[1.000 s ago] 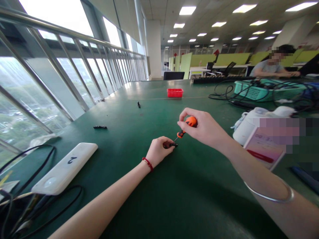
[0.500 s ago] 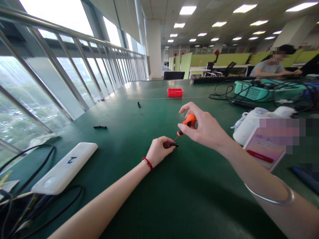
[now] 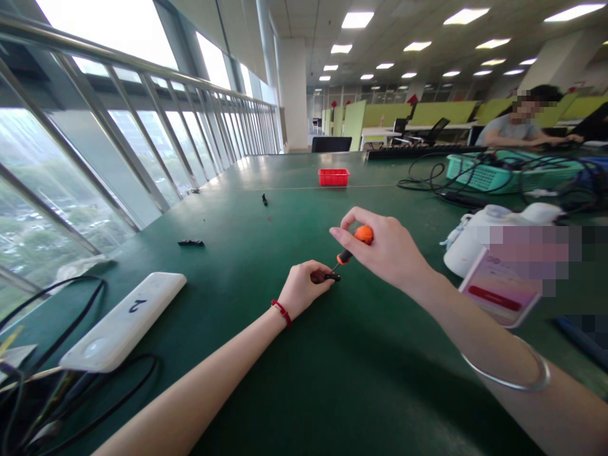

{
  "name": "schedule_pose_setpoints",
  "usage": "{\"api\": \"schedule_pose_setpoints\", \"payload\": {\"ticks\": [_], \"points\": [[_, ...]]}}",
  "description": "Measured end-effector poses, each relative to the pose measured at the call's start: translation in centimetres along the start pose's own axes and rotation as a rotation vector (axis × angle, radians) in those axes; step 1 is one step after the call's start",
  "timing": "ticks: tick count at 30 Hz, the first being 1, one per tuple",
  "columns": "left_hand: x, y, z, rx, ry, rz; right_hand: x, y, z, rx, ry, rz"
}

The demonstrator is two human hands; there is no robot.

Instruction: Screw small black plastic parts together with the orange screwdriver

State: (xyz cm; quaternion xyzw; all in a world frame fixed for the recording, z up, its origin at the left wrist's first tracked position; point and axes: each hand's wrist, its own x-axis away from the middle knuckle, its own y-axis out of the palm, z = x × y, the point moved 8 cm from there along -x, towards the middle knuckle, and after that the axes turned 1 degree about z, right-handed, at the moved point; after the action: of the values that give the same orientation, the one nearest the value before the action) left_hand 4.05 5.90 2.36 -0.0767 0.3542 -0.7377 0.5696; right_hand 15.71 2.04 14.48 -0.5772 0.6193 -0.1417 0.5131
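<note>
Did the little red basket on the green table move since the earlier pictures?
No. The red basket sits in the same spot on the green table, just beyond the right hand.

The left hand point(image 3: 308, 286) pinches low; the right hand point(image 3: 387, 244) curls above it, wrist bent.

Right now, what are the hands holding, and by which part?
The right hand holds the screwdriver by its handle; the left hand, the black part by its left end.

Left hand point(image 3: 306, 285) pinching a small black part point(image 3: 332, 277) on a green counter point(image 3: 266, 380), right hand point(image 3: 387, 244) around an orange-and-black screwdriver point(image 3: 346, 256) tilted with its tip at the part, red basket point(image 3: 333, 178) beyond
</note>
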Motion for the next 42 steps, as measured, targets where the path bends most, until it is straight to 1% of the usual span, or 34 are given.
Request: {"api": "schedule_pose_setpoints", "payload": {"ticks": [2, 7, 12, 15, 20, 23, 27, 33, 39, 42], "points": [[-0.01, -0.03, 0.04, 0.004, 0.004, 0.004, 0.02, 0.00, -0.04, -0.022, -0.003, -0.002], [0.02, -0.09, 0.07, 0.011, -0.002, 0.016, 0.09, -0.28, -0.51, -0.058, -0.065, 0.029], [0.05, -0.11, 0.25, 0.012, 0.011, 0.012, -0.02, -0.12, -0.16, -0.037, -0.035, 0.040], [0.05, -0.08, 0.22, 0.016, 0.002, 0.007, 0.03, -0.11, -0.28, -0.056, -0.048, 0.033], [0.04, -0.08, 0.18, 0.012, -0.005, 0.009, 0.11, -0.48, -0.40, -0.015, -0.055, 0.079], [0.03, -0.02, 0.21, 0.014, 0.001, 0.003, 0.13, -0.26, -0.41, -0.026, -0.050, 0.073], [0.04, -0.09, 0.19, 0.034, -0.001, 0.016, 0.26, 0.07, -0.77, -0.072, -0.073, 0.033], [0.05, -0.07, 0.25, 0.018, 0.007, 0.009, 0.29, -0.23, -0.76, 0.009, -0.057, 0.066], [0.02, 0.08, 0.15, 0.030, 0.019, -0.002, 0.26, -0.05, -0.79, -0.045, -0.058, 0.037], [0.03, -0.03, 0.19, 0.038, 0.018, 0.012, 0.35, -0.17, -0.74, -0.040, -0.049, 0.055]]}}
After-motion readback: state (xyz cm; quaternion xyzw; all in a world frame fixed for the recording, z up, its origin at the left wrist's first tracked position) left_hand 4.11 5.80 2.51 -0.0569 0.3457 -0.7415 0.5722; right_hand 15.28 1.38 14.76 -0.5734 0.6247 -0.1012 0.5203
